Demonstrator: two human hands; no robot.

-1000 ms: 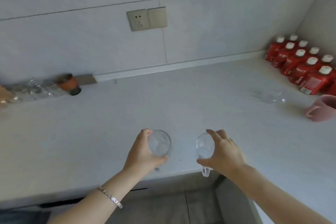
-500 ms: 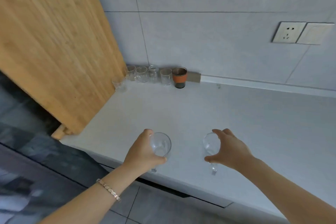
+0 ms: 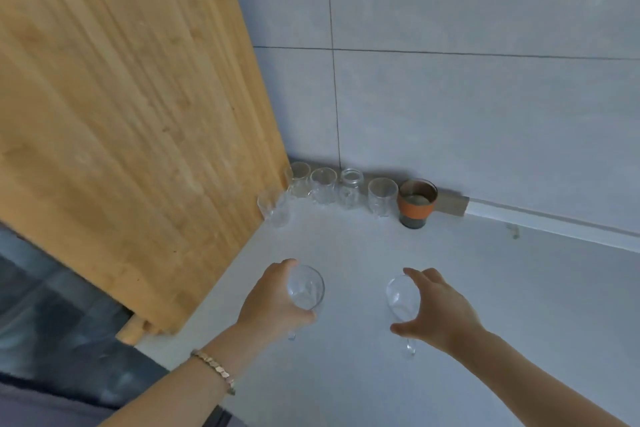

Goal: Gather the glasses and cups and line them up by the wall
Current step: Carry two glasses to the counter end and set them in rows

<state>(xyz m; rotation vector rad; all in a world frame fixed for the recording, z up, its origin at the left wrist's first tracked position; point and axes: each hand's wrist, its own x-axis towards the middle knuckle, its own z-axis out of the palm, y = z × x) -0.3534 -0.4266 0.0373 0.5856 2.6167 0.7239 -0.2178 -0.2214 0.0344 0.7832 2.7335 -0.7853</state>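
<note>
Left hand [image 3: 273, 302] clamped round a clear stemmed glass [image 3: 306, 288], stem poking out below the palm. Right hand [image 3: 437, 309] curled round a second stemmed glass [image 3: 399, 295], thumb underneath, fingers over the rim. Both held above the pale table [image 3: 502, 305], near its front edge. Bare surface ahead up to the grey tiled wall [image 3: 485, 107]. Along the wall: row of clear glasses [image 3: 341, 187], then an orange-banded cup [image 3: 416, 203]. Wooden board [image 3: 121, 121] closing off the left. No readable writing.

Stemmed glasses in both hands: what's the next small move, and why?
Probably carry both forward to the wall. The left hand grips one stemmed glass, the right hand the other. The row ends at the orange-banded cup; the counter to its right looks bare, so set them there.
</note>
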